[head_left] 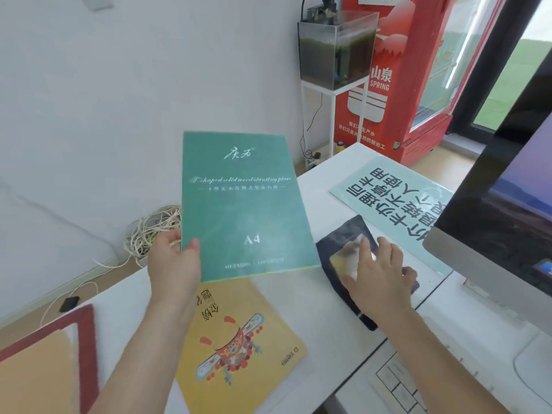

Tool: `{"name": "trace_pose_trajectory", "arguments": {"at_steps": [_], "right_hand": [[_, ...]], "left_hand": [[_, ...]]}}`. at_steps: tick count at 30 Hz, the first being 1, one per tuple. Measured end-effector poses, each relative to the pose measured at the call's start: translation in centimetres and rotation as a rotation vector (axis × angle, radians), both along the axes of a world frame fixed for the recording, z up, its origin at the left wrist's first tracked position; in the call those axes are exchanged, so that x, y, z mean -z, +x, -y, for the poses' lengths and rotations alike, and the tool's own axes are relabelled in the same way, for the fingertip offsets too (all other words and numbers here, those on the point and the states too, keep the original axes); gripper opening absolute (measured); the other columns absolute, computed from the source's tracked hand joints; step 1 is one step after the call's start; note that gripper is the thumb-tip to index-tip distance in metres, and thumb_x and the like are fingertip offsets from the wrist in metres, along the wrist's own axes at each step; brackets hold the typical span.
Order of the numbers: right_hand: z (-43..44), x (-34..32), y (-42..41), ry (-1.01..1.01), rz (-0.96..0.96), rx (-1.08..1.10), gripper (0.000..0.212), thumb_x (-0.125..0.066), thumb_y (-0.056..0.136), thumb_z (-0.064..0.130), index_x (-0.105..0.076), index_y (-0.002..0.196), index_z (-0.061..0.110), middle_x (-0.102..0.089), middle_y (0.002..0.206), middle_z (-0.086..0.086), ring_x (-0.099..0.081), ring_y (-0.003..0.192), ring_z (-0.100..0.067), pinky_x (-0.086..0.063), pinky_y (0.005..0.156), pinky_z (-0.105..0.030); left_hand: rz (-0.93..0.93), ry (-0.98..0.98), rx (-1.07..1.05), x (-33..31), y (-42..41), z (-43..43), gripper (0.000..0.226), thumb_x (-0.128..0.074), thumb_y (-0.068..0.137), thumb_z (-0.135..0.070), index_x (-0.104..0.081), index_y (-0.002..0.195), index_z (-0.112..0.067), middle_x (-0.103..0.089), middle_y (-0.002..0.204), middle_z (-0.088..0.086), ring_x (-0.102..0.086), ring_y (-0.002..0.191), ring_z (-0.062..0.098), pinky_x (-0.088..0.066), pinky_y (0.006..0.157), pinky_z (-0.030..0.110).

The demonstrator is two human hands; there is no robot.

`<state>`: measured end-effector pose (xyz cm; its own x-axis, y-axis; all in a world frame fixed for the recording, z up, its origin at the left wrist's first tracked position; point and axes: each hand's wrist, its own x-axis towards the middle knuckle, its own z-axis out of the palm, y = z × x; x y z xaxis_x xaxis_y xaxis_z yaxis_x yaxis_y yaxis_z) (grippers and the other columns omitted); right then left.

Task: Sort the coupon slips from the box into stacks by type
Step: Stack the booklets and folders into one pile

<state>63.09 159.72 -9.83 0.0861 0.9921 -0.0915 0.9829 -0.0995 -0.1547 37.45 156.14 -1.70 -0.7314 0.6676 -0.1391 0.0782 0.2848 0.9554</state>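
Observation:
My left hand (174,261) grips the lower left corner of a green A4 box lid (245,204) and holds it tilted up above the white desk (301,303). Under it on the desk lies a yellow sheet (239,348) with a colourful printed figure. My right hand (379,273) rests flat, fingers spread, on a dark card (337,261) with a pale picture in its middle. A pale blue sheet (394,198) with large black characters lies further back on the right.
A red-edged folder with orange paper (44,363) lies at the near left. A monitor (501,222) and keyboard (397,383) fill the right side. A cable coil (152,228) lies on the floor. Behind stand a fish tank (334,49) and a red fridge (418,85).

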Motion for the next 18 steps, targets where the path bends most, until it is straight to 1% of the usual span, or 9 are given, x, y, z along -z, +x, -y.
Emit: {"name": "trace_pose_trajectory", "arguments": {"at_steps": [2, 4, 6, 8, 10, 12, 14, 15, 18], "right_hand": [[0.6, -1.5, -1.7, 0.042, -0.180, -0.088, 0.055, -0.043, 0.097, 0.040, -0.029, 0.147, 0.022, -0.037, 0.147, -0.005, -0.032, 0.133, -0.027, -0.038, 0.099, -0.046], [1.7, -2.7, -3.6, -0.078, -0.488, -0.160, 0.042, -0.038, 0.102, 0.025, -0.043, 0.142, 0.018, -0.052, 0.138, -0.004, -0.044, 0.128, -0.026, -0.039, 0.099, -0.038], [3.1, -2.6, -4.9, -0.238, -0.648, -0.187, 0.039, -0.035, 0.102, 0.016, -0.050, 0.137, 0.019, -0.056, 0.136, -0.001, -0.047, 0.128, -0.021, -0.038, 0.102, -0.033], [4.2, -2.0, -5.5, -0.352, -0.650, -0.160, 0.040, -0.035, 0.098, 0.010, -0.059, 0.128, 0.020, -0.061, 0.129, 0.000, -0.053, 0.120, -0.017, -0.042, 0.103, -0.034], [5.0, -1.4, -6.0, -0.425, -0.592, -0.175, 0.040, -0.038, 0.093, 0.007, -0.064, 0.121, 0.019, -0.065, 0.125, 0.000, -0.057, 0.115, -0.017, -0.044, 0.102, -0.034], [5.6, -1.0, -6.7, -0.426, -0.500, -0.219, 0.040, -0.042, 0.093, 0.013, -0.058, 0.129, 0.018, -0.063, 0.127, 0.000, -0.058, 0.115, -0.018, -0.045, 0.098, -0.030], [6.0, -0.8, -7.6, -0.407, -0.457, -0.251, 0.044, -0.049, 0.093, 0.025, -0.050, 0.136, 0.018, -0.062, 0.123, 0.000, -0.059, 0.111, -0.020, -0.046, 0.090, -0.029], [6.1, -0.6, -8.0, -0.410, -0.435, -0.267, 0.045, -0.054, 0.092, 0.032, -0.050, 0.135, 0.019, -0.062, 0.119, 0.000, -0.060, 0.107, -0.020, -0.047, 0.087, -0.029], [6.4, -0.2, -8.9, -0.400, -0.295, -0.334, 0.036, -0.059, 0.089, 0.039, -0.058, 0.118, 0.018, -0.062, 0.109, 0.001, -0.059, 0.100, -0.020, -0.045, 0.077, -0.028]], "left_hand": [[0.184, -0.011, -0.061, 1.1, -0.1, 4.3, 0.020, -0.051, 0.095, -0.003, -0.050, 0.109, -0.017, -0.066, 0.100, 0.004, -0.066, 0.086, 0.022, -0.053, 0.083, 0.045], [0.284, -0.032, -0.105, 2.6, 0.1, 8.3, 0.017, -0.048, 0.095, 0.001, -0.050, 0.104, -0.013, -0.066, 0.093, 0.004, -0.065, 0.083, 0.023, -0.051, 0.081, 0.043], [0.354, -0.075, -0.127, 4.9, -0.4, 11.4, 0.016, -0.048, 0.093, 0.006, -0.053, 0.095, -0.010, -0.067, 0.090, 0.007, -0.065, 0.082, 0.025, -0.050, 0.083, 0.043], [0.350, -0.156, -0.086, 7.3, -0.9, 13.8, 0.017, -0.051, 0.090, 0.009, -0.057, 0.092, -0.007, -0.070, 0.091, 0.012, -0.067, 0.082, 0.026, -0.051, 0.084, 0.045], [0.295, -0.233, -0.034, 9.1, -0.8, 15.7, 0.019, -0.054, 0.088, 0.009, -0.056, 0.100, -0.006, -0.071, 0.096, 0.011, -0.069, 0.084, 0.023, -0.054, 0.078, 0.041], [0.249, -0.295, -0.018, 10.1, -0.7, 16.9, 0.021, -0.056, 0.088, 0.005, -0.053, 0.102, -0.010, -0.070, 0.096, 0.005, -0.068, 0.084, 0.017, -0.053, 0.072, 0.036], [0.160, -0.369, 0.041, 10.4, -0.8, 17.7, 0.021, -0.060, 0.087, -0.005, -0.050, 0.098, -0.020, -0.067, 0.098, 0.000, -0.065, 0.089, 0.018, -0.052, 0.080, 0.040], [0.064, -0.429, 0.089, 10.6, -1.1, 17.9, 0.020, -0.061, 0.087, -0.011, -0.049, 0.098, -0.023, -0.065, 0.100, -0.001, -0.063, 0.091, 0.018, -0.051, 0.085, 0.041], [-0.389, -0.651, 0.226, 10.7, -1.8, 18.3, 0.023, -0.055, 0.088, -0.027, -0.051, 0.109, -0.021, -0.051, 0.113, 0.001, -0.050, 0.105, 0.023, -0.039, 0.095, 0.035]]}}
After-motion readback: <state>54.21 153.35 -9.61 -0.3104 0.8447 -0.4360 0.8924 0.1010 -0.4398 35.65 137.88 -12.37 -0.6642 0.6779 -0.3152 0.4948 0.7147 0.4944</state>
